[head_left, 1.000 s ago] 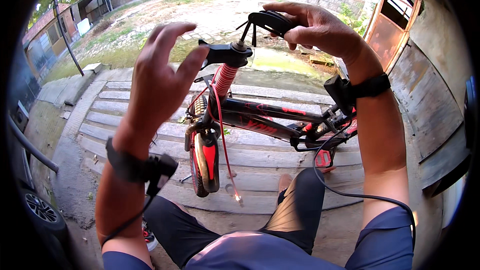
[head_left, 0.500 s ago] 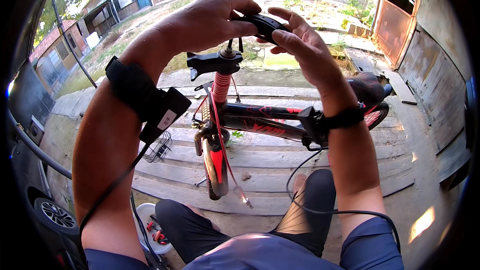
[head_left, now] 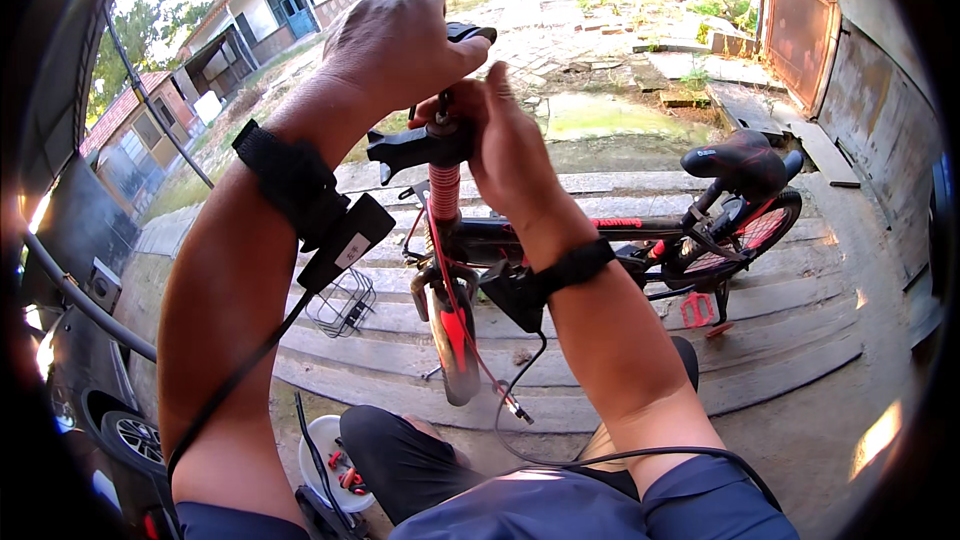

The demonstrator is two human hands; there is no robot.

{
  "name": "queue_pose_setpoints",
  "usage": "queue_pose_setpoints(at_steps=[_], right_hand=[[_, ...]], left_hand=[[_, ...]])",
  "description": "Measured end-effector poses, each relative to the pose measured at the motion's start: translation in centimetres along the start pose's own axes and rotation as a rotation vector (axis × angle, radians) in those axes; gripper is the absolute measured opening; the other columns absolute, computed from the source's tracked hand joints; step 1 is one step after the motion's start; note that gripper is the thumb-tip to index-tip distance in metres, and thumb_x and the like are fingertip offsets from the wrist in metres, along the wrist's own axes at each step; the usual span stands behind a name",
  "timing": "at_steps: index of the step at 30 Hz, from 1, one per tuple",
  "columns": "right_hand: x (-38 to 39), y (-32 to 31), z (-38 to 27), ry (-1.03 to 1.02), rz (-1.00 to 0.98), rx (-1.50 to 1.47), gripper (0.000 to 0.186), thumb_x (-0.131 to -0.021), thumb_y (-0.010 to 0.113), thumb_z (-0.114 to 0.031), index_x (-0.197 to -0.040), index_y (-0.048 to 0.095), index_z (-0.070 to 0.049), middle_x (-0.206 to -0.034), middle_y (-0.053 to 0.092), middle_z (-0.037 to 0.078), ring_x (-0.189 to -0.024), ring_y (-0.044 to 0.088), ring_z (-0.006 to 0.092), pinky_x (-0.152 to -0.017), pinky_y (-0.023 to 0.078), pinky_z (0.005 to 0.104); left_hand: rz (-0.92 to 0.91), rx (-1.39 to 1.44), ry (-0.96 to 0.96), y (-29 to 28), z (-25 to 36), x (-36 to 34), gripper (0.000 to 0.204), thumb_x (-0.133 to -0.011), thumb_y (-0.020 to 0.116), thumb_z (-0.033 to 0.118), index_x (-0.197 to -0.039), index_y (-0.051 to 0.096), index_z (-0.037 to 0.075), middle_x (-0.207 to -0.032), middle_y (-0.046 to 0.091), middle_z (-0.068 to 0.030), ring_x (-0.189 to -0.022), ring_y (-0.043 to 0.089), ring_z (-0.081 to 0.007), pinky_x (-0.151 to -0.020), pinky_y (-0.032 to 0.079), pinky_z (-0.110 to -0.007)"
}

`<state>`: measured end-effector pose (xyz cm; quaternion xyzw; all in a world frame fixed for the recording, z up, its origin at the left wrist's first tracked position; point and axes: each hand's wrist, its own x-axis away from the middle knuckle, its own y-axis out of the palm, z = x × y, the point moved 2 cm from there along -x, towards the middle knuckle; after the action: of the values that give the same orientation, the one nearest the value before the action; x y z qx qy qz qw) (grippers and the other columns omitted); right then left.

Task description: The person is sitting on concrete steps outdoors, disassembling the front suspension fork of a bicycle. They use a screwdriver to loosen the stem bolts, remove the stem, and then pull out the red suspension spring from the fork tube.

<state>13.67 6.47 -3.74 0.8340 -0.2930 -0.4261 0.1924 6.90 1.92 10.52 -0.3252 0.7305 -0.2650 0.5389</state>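
Observation:
My left hand (head_left: 385, 45) is raised, closed on a curved black part (head_left: 470, 32) that it mostly covers. Just below it, my right hand (head_left: 492, 145) reaches to the black stem (head_left: 412, 147) atop the bicycle's red-ringed steerer (head_left: 444, 183), with curled fingers around the bolt area; what they grip is partly hidden. The black-and-red bicycle stands crosswise, its front wheel (head_left: 455, 355) toward me, a red cable (head_left: 488, 370) hanging beside it and its saddle (head_left: 733, 160) to the right.
A white bucket (head_left: 312, 455) holding red and black items sits lower left beside a dark car wheel (head_left: 138, 438). A wire basket (head_left: 340, 306) lies on the slatted ground (head_left: 760, 360). A rusty door (head_left: 800, 45) and wall boards stand at the right; a courtyard lies beyond.
The black part passed from my right hand into my left, which moved up and across. My right hand dropped leftward onto the stem. The saddle and rear wheel came into clearer view.

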Motion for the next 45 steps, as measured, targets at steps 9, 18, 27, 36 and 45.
queue_pose_setpoints(at_steps=[9,18,27,36,45], right_hand=[[-0.5,0.3,0.8,-0.107,0.043,0.181,0.031,-0.103,0.053,-0.036,-0.107,0.063,-0.008,-0.09,0.063,0.0,-0.081,0.059,0.0062,-0.078,0.047,0.0228],[0.7,1.1,0.1,-0.184,0.146,0.681,0.034,-0.089,0.075,-0.033,-0.101,0.059,-0.006,-0.082,0.056,-0.004,-0.076,0.048,0.0041,-0.07,0.042,0.0225],[0.5,0.4,1.0,-0.296,0.125,0.641,0.03,-0.089,0.069,-0.019,-0.109,0.059,0.0,-0.082,0.063,0.006,-0.074,0.057,0.0121,-0.071,0.048,0.0278],[1.0,0.5,1.3,-0.196,0.076,0.498,0.028,-0.09,0.07,-0.013,-0.111,0.06,0.003,-0.088,0.066,0.006,-0.076,0.057,0.0067,-0.067,0.048,0.0246],[0.6,0.2,2.9,-0.186,0.136,0.398,0.024,-0.083,0.064,-0.005,-0.107,0.064,0.0,-0.093,0.068,0.005,-0.082,0.061,0.0083,-0.075,0.051,0.0253]], left_hand=[[-0.221,0.257,-0.159,0.0,0.0,-0.6,0.056,-0.087,0.059,0.044,-0.123,0.064,0.002,-0.11,0.07,-0.0219,-0.1,0.069,-0.0311,-0.088,0.053,-0.039],[-0.54,0.76,0.004,2.7,-0.7,-3.3,0.034,-0.087,0.051,0.018,-0.112,0.071,0.006,-0.126,0.063,-0.0123,-0.109,0.061,-0.0227,-0.094,0.048,-0.033],[-0.453,0.761,0.024,3.0,-3.8,-3.2,0.029,-0.091,0.055,0.027,-0.099,0.071,0.004,-0.086,0.067,-0.0041,-0.077,0.058,-0.0115,-0.07,0.047,-0.026],[-0.22,0.569,-0.116,-2.8,-6.7,5.7,0.036,-0.104,0.05,0.034,-0.103,0.068,0.004,-0.072,0.054,0.0027,-0.063,0.047,-0.006,-0.059,0.04,-0.023],[-0.197,0.554,0.007,-5.4,-2.0,9.9,0.031,-0.084,0.078,0.016,-0.108,0.063,0.002,-0.088,0.068,-0.0054,-0.072,0.059,-0.0092,-0.064,0.048,-0.027]])
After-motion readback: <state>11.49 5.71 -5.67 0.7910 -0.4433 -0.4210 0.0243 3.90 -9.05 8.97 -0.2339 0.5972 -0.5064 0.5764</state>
